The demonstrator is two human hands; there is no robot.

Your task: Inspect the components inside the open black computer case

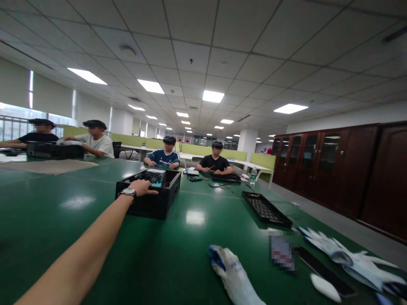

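My left arm reaches forward over the green table (79, 212). My left hand (142, 187), bare with a metal wristwatch, lies on the near rim of an open black computer case (152, 203), and its fingers close over that edge. Inside the case a fan (154, 175) and some wiring show. My right hand is out of view. A white work glove with blue trim (233, 275) lies limp on the table at the bottom centre, and I cannot see a hand in it.
A black perforated panel (265, 208) lies right of the case. More white gloves (352, 258), a dark phone (324, 271) and a blurred card (281, 252) lie at the near right. Several people sit at the far side with other cases and tools. Dark wooden cabinets (349, 169) line the right wall.
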